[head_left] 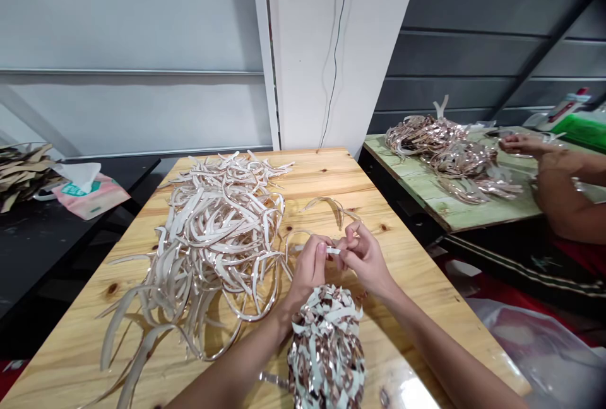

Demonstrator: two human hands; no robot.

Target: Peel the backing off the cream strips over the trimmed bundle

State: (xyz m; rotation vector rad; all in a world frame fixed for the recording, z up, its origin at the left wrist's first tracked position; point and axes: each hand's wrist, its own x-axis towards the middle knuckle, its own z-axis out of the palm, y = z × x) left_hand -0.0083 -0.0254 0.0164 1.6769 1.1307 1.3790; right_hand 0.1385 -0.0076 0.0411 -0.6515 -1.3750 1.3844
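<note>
"So, where is the white strip [333,250] held?"
"Between the hands, pinched by the left hand [310,265] and right hand [365,257] alike."
"And the loose strips [218,219]?"
"They are heaped left of both."

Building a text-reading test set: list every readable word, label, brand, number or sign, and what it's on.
Nothing is legible.
Pink tissue pack: white print on green, too blurred to read.
White container with a red cap: label print, too small and blurred to read.
Co-worker's dark garment: small teal mark, cannot tell if lettering.
Wooden table: faint reddish mark, cannot tell if writing.
</note>
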